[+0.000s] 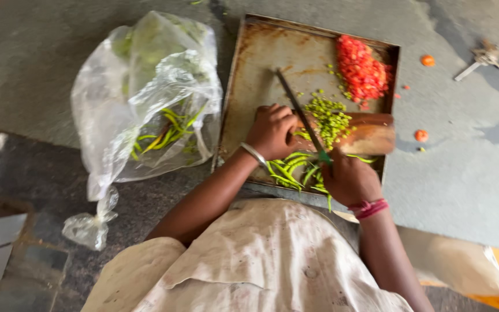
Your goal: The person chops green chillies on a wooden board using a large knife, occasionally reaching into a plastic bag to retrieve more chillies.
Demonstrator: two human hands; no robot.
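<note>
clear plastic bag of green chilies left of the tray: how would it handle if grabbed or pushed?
Probably floppy: the clear plastic bag is crumpled and slumped on the floor. Likely light, since only some green chilies show inside. Its thin film would likely crumple under a push, letting the chilies shift.

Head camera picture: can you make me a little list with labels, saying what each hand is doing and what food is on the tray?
left hand: pressing down on a bunch of green chillies
right hand: gripping a knife by its green handle
cutting surface: wooden board lying in a metal tray
chopped piles: green chilli bits, red pieces
beside the tray: clear plastic bag with more chillies
</note>
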